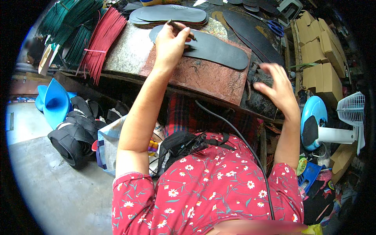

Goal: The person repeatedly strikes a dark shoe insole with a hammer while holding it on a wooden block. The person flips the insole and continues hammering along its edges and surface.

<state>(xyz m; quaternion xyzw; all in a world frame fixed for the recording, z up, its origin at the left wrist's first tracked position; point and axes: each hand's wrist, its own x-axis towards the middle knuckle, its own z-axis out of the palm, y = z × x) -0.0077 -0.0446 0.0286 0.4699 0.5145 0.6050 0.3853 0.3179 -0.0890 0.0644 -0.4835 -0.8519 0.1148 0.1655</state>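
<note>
Left grip (pixel 171 46) is pinching a slim, dark, pen-shaped tool (pixel 172 24) over a flat grey sole-shaped sheet (pixel 219 51); right grip (pixel 277 84) is hanging spread, though pressing the sheet would be steadying it.

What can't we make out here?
Dark tool: head view, middle hidden by the left hand.
Grey sole: head view, partly covered by the left hand.
Right hand: head view, fingers blurred.
Yellow thing: head view, cut off by the upper edge.
</note>
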